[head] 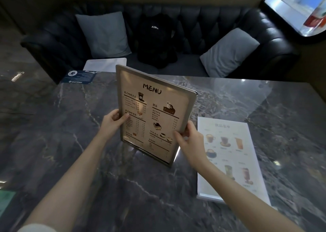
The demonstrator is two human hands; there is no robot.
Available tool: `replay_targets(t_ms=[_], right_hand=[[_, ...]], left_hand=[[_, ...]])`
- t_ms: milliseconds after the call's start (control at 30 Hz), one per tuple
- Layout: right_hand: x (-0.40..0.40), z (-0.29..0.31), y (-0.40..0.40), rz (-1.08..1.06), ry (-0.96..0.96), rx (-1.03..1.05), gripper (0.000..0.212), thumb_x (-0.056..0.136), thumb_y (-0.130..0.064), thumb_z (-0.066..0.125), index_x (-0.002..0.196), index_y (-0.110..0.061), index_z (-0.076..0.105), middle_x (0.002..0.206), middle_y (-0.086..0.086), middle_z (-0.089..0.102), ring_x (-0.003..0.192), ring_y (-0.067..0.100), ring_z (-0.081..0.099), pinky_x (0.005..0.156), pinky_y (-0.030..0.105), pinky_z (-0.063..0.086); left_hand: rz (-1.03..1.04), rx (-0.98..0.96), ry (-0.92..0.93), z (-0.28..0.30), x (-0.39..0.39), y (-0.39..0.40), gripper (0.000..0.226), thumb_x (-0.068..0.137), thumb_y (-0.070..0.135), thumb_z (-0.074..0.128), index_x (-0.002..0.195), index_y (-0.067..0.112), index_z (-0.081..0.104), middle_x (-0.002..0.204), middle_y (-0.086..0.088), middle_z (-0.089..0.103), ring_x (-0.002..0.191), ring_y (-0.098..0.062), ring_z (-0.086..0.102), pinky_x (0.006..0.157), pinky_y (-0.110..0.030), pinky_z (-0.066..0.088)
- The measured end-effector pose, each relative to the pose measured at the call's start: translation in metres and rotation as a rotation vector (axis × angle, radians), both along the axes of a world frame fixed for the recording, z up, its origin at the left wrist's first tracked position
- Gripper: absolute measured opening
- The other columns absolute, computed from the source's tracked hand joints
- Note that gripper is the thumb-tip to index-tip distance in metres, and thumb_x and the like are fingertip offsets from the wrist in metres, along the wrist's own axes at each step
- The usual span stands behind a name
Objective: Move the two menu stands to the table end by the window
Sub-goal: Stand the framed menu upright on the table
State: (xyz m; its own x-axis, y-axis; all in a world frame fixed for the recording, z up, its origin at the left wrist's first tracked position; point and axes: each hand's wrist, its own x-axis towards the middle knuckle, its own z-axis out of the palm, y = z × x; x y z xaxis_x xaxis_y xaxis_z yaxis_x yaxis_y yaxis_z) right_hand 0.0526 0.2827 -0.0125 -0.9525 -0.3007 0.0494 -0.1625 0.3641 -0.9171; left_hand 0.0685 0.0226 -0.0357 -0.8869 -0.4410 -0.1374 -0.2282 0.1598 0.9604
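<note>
A beige menu stand point(155, 108) with the word MENU on it stands upright and slightly turned at the middle of the dark marble table point(70, 126). My left hand point(114, 124) grips its left edge, and my right hand point(190, 140) grips its lower right edge. Whether its base touches the table I cannot tell. A second, white menu stand point(231, 154) with drink pictures is to the right of my right hand, leaning back low over the table, and nothing touches it. The window point(298, 7) is at the far right.
A dark leather sofa point(275, 43) runs behind the table, with two grey cushions point(104, 34) and a black backpack point(155, 41). A blue card point(79, 76) lies at the table's far left corner, a white sheet point(105, 64) behind it. Something green point(7, 201) shows at the near left edge.
</note>
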Motion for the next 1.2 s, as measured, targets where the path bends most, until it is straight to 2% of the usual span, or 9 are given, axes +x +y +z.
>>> replay_targets(t_ms=[133,300,433,600,700,800,900,1033,1200], right_hand=[[0.002,-0.002,-0.003,-0.026,0.001,0.016,0.021,0.084,-0.006,0.058,0.103,-0.011,0.051,0.092,-0.004,0.061,0.085,0.017,0.061,0.073,0.029,0.054],[0.004,-0.002,-0.003,-0.035,0.004,0.024,0.021,0.084,-0.006,0.056,0.104,-0.010,0.050,0.089,-0.008,0.057,0.077,0.005,0.056,0.062,0.009,0.046],[0.004,0.001,-0.002,-0.016,0.001,0.029,0.021,0.085,-0.006,0.056,0.105,-0.007,0.050,0.096,0.002,0.064,0.085,0.016,0.059,0.074,0.029,0.053],[0.000,0.007,0.009,0.136,0.005,0.142,0.022,0.088,-0.019,0.054,0.108,-0.010,0.047,0.108,0.007,0.067,0.094,0.023,0.064,0.078,0.038,0.056],[-0.007,0.015,0.022,0.244,0.108,0.425,0.023,0.090,-0.026,0.049,0.107,-0.009,0.046,0.099,0.010,0.069,0.086,0.028,0.065,0.072,0.041,0.055],[-0.010,0.021,0.041,0.251,0.512,0.646,0.027,0.091,-0.026,0.037,0.090,-0.007,0.055,0.075,0.011,0.069,0.063,0.032,0.065,0.050,0.039,0.053],[-0.010,0.020,0.072,0.211,0.749,0.727,0.028,0.083,-0.023,0.038,0.063,-0.008,0.052,0.052,0.006,0.059,0.042,0.027,0.056,0.034,0.025,0.027],[-0.011,-0.002,0.133,0.148,0.684,0.803,0.004,0.076,-0.008,0.062,0.078,-0.005,0.061,0.065,0.011,0.066,0.056,0.030,0.061,0.042,0.031,0.044],[-0.002,-0.034,0.209,0.041,0.480,0.979,0.030,0.067,-0.005,0.073,0.095,-0.001,0.063,0.083,0.016,0.070,0.073,0.035,0.066,0.065,0.039,0.058]], left_hand=[[0.008,-0.011,-0.012,0.001,0.002,0.000,0.033,0.084,0.011,0.060,0.116,0.003,0.057,0.096,0.008,0.064,0.097,-0.017,0.060,0.083,-0.028,0.048],[0.020,-0.004,-0.030,0.004,0.006,0.006,0.033,0.084,0.010,0.060,0.117,0.005,0.057,0.096,0.009,0.064,0.093,-0.009,0.061,0.089,-0.033,0.048],[0.053,-0.029,-0.040,0.010,0.007,0.015,0.035,0.086,0.009,0.057,0.121,0.005,0.054,0.101,0.006,0.063,0.105,-0.019,0.057,0.089,-0.032,0.046],[0.146,-0.660,-0.157,0.014,0.015,0.046,0.031,0.088,0.015,0.050,0.117,0.005,0.051,0.115,-0.013,0.061,0.105,-0.030,0.058,0.086,-0.040,0.047],[0.061,-1.043,-0.257,0.008,0.030,0.068,0.033,0.087,0.019,0.048,0.112,-0.001,0.054,0.109,-0.022,0.063,0.097,-0.036,0.060,0.083,-0.045,0.050],[-0.074,-1.236,-0.162,0.000,0.046,0.098,0.030,0.084,0.019,0.051,0.103,0.000,0.064,0.103,-0.021,0.069,0.093,-0.033,0.065,0.080,-0.042,0.049],[-0.194,-1.312,-0.023,-0.006,0.055,0.130,0.029,0.080,0.024,0.045,0.086,0.007,0.068,0.090,-0.011,0.071,0.084,-0.027,0.065,0.075,-0.036,0.049],[-0.375,-1.273,0.219,-0.021,0.056,0.175,0.016,0.079,0.016,0.049,0.071,0.010,0.061,0.080,-0.008,0.064,0.076,-0.024,0.060,0.067,-0.032,0.046],[-0.542,-1.284,0.342,-0.041,0.049,0.221,0.015,0.081,0.017,0.047,0.084,0.010,0.060,0.089,-0.008,0.067,0.084,-0.021,0.058,0.072,-0.028,0.044]])
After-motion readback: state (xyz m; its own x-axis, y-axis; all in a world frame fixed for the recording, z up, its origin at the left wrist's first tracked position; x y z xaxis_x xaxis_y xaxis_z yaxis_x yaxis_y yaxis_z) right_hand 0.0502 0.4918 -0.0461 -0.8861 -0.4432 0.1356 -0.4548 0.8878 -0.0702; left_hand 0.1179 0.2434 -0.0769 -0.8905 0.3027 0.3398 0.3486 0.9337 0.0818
